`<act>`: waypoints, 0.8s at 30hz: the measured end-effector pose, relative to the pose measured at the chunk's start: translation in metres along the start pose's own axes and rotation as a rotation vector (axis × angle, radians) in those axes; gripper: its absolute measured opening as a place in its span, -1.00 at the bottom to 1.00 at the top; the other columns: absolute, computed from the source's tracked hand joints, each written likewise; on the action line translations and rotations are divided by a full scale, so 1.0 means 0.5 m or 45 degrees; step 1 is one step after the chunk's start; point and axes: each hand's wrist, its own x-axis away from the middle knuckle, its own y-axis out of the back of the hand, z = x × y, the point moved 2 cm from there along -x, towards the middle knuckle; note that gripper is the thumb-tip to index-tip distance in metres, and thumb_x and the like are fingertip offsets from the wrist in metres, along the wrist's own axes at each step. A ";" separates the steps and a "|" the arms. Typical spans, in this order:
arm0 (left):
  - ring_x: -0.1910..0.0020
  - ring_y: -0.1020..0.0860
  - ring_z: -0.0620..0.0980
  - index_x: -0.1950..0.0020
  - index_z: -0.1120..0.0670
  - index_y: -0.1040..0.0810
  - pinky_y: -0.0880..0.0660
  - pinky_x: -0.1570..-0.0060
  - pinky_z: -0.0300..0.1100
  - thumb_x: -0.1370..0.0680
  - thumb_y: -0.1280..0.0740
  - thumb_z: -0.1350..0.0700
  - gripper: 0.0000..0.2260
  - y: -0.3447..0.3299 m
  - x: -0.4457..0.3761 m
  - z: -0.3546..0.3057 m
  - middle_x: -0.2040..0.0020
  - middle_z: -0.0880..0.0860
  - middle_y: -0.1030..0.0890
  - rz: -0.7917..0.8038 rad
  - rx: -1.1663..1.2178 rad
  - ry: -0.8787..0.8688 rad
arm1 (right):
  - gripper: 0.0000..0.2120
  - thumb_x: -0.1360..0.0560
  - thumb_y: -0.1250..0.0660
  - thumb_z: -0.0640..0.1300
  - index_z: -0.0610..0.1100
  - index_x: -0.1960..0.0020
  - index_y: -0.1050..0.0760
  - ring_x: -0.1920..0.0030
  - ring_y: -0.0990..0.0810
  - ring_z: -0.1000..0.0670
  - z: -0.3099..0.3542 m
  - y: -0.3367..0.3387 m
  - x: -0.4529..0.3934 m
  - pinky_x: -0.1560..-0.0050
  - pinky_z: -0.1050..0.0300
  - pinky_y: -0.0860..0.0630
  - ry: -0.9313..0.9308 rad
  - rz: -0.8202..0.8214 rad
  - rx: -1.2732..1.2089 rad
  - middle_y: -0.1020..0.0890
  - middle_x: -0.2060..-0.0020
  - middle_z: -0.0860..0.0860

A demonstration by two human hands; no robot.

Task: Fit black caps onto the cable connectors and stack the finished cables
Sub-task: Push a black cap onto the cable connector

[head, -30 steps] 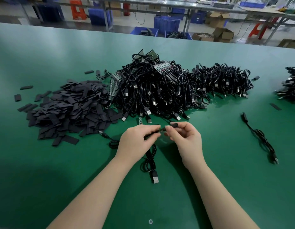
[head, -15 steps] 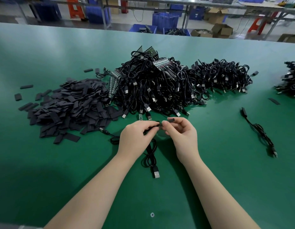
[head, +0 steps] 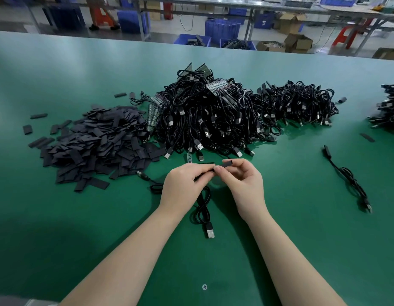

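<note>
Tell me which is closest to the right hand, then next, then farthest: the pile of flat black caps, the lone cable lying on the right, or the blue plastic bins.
From the right hand:
1. Lone black cable, lying right of it on the green table.
2. Pile of flat black caps, far left.
3. Blue plastic bins, on the floor beyond the table.

A green counter [head: 59, 217] carries everything. Beyond the left hand [head: 183, 184] lies a heap of flat black caps [head: 94, 146] (a few strays scattered around it). Straight past both hands sits a big tangle of cables [head: 204, 120], with a smaller pile [head: 299, 104] beside it. Right of the right hand [head: 244, 184], well apart, lies a single cable [head: 348, 180].
</note>
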 end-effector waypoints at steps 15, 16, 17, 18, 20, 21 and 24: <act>0.02 -0.62 -0.18 -0.14 0.00 -0.69 -0.56 0.02 -0.18 -0.51 -0.41 0.17 -0.78 -0.010 0.003 -0.006 0.00 -0.10 -0.70 0.001 -0.054 -0.087 | -0.65 -0.48 -0.49 -0.20 0.08 -0.18 -0.54 0.11 -0.70 0.02 0.004 -0.005 0.008 -0.07 0.15 -0.59 0.094 -0.031 0.072 -0.73 0.22 -0.02; 0.04 -0.63 -0.18 -0.13 -0.02 -0.69 -0.58 0.05 -0.15 -0.51 -0.40 0.14 -0.79 -0.009 0.003 -0.005 0.02 -0.11 -0.70 -0.016 -0.056 -0.060 | -0.63 -0.48 -0.49 -0.19 0.15 -0.19 -0.55 0.09 -0.71 0.01 0.004 -0.008 0.011 -0.08 0.14 -0.60 0.126 -0.034 0.108 -0.73 0.20 -0.01; 0.06 -0.63 -0.18 -0.12 -0.04 -0.69 -0.59 0.07 -0.12 -0.51 -0.38 0.11 -0.78 -0.008 0.003 -0.004 0.04 -0.12 -0.71 -0.022 -0.057 -0.029 | -0.61 -0.49 -0.48 -0.18 0.22 -0.19 -0.55 0.07 -0.71 0.03 0.004 -0.011 0.013 -0.08 0.15 -0.60 0.157 -0.036 0.148 -0.74 0.18 0.02; 0.07 -0.63 -0.18 -0.13 -0.06 -0.68 -0.59 0.08 -0.11 -0.51 -0.36 0.10 -0.77 -0.007 0.003 -0.002 0.04 -0.12 -0.71 -0.016 -0.053 0.003 | -0.59 -0.50 -0.47 -0.17 0.28 -0.19 -0.54 0.06 -0.71 0.07 0.003 -0.014 0.014 -0.08 0.18 -0.60 0.179 -0.033 0.191 -0.74 0.16 0.06; 0.07 -0.62 -0.19 -0.15 -0.07 -0.68 -0.59 0.07 -0.12 -0.50 -0.37 0.12 -0.75 -0.005 0.002 0.002 0.04 -0.13 -0.71 0.010 -0.034 0.040 | -0.55 -0.52 -0.44 -0.16 0.35 -0.21 -0.49 0.04 -0.70 0.13 0.003 -0.019 0.014 -0.11 0.20 -0.58 0.190 -0.012 0.250 -0.74 0.14 0.13; 0.08 -0.62 -0.20 -0.15 -0.08 -0.68 -0.58 0.07 -0.14 -0.50 -0.38 0.14 -0.75 -0.004 0.002 0.004 0.05 -0.13 -0.71 0.018 -0.030 0.043 | -0.54 -0.53 -0.44 -0.15 0.37 -0.22 -0.47 0.03 -0.70 0.14 0.003 -0.020 0.014 -0.11 0.21 -0.58 0.186 -0.005 0.258 -0.74 0.13 0.14; 0.13 -0.60 -0.18 -0.13 -0.10 -0.68 -0.54 0.13 -0.20 -0.51 -0.41 0.16 -0.75 -0.007 0.001 0.004 0.11 -0.14 -0.70 0.027 -0.047 0.049 | -0.50 -0.53 -0.44 -0.14 0.39 -0.26 -0.42 0.05 -0.68 0.18 0.003 -0.022 0.014 -0.02 0.36 -0.54 0.195 -0.014 0.261 -0.72 0.10 0.18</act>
